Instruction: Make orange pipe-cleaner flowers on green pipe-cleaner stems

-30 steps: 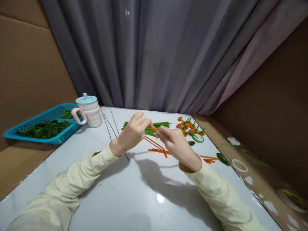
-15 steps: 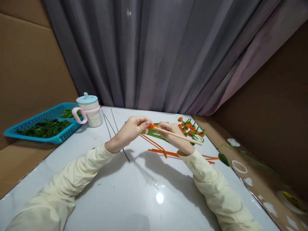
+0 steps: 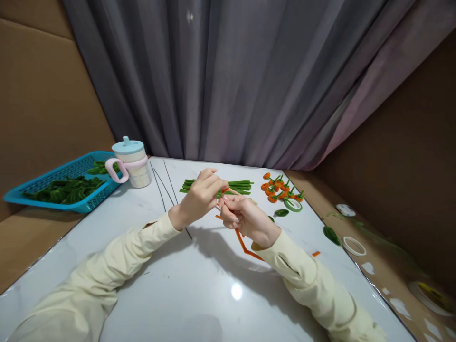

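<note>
Left hand [image 3: 202,194] and right hand [image 3: 251,219] pinch an orange pipe cleaner [image 3: 225,190]

It looks like a winding step, with the fuzzy orange bit going around a thin wooden stick [image 3: 234,192]. I think the next turn calls for one hand to hold firm and the other to pull gently.

The left fingers are pressed together on the orange bit. The right thumb and finger seem clamped on it too, just below, but they hide most of it. It is up above the white table [image 3: 171,294], in front of the green pipe cleaners [image 3: 241,186].

What shows is small, bright and fuzzy. Its shape is too covered to tell. A bent orange strand [image 3: 241,242] shows under the right hand; I cannot tell if it joins on. Small orange flowers [image 3: 276,186] with green stems lie near, on the right.
</note>
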Available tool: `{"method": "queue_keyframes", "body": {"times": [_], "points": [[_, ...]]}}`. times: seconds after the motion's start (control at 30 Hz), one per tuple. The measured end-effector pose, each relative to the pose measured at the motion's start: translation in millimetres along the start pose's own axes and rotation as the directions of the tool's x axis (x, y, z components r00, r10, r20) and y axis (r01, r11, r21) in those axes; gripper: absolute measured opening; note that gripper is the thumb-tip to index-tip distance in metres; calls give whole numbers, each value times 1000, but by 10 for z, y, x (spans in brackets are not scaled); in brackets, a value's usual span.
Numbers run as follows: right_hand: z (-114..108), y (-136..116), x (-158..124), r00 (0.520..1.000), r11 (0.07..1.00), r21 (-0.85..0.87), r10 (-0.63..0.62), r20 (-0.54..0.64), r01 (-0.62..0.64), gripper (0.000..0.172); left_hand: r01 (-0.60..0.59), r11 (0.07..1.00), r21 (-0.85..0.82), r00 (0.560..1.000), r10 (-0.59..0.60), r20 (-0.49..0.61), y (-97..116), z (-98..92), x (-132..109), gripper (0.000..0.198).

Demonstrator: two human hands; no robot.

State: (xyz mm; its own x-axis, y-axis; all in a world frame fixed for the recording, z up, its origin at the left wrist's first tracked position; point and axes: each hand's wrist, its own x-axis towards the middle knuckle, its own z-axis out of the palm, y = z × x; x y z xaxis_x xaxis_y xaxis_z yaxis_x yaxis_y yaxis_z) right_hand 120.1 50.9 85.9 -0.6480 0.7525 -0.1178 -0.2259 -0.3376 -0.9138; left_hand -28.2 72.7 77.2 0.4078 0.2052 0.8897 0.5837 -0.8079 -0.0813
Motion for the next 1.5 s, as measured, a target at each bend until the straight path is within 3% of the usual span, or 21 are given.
{"method": "queue_keyframes", "body": {"times": [0.1,0.17,0.2,0.27,0.33,0.37,0.47,0.57,0.63,0.7,0.8,0.9,1.03,1.17,1.27,1.37,1.5], "points": [[-17,-26,4,999,985,-170,-44,-20,40,18,-108,983,147,991,95,89,-37,-16,11,12],[-56,-47,19,993,908,-409,-110,-34,87,22,-127,968,215,983,94,160,-51,-29,21,17],[-82,-60,25,985,824,-554,-169,-39,120,22,-122,965,233,977,76,197,-57,-37,27,20],[-144,-93,26,941,559,-809,-338,-21,183,19,-94,971,221,961,30,276,-62,-60,46,26],[-212,-129,16,872,277,-938,-488,50,208,16,-35,991,129,942,-10,337,-62,-90,76,30],[-244,-145,9,847,178,-962,-525,86,208,15,7,998,62,934,-29,355,-59,-106,93,31],[-320,-178,-1,832,66,-974,-534,149,217,14,174,980,-102,920,-124,373,-41,-146,146,29],[-339,-184,3,847,98,-971,-514,140,220,14,278,947,-158,905,-203,374,-23,-166,177,27],[-315,-175,4,860,172,-964,-501,92,203,16,285,941,-181,904,-201,378,-22,-171,182,27],[-274,-158,-1,886,327,-926,-463,14,186,19,271,942,-198,907,-181,380,-32,-172,177,27],[-223,-129,-6,942,640,-754,-324,-90,148,22,245,946,-212,916,-154,369,-51,-176,169,26],[-217,-119,-1,953,769,-623,-278,-120,146,23,246,943,-222,917,-152,370,-48,-184,177,25],[-258,-135,13,932,759,-627,-333,-143,175,24,390,885,-255,873,-267,409,-11,-198,211,22],[-287,-117,38,891,666,-714,-433,-135,216,25,612,736,-292,743,-407,531,7,-194,225,30],[-274,-89,50,875,588,-779,-471,-112,216,25,677,677,-289,686,-437,582,1,-174,209,34],[-251,-119,17,884,557,-810,-454,-109,186,24,687,665,-292,677,-441,589,3,-161,194,32],[-256,-287,-110,953,510,-844,-302,5,167,27,692,636,-342,697,-463,549,46,-167,198,28]]}}
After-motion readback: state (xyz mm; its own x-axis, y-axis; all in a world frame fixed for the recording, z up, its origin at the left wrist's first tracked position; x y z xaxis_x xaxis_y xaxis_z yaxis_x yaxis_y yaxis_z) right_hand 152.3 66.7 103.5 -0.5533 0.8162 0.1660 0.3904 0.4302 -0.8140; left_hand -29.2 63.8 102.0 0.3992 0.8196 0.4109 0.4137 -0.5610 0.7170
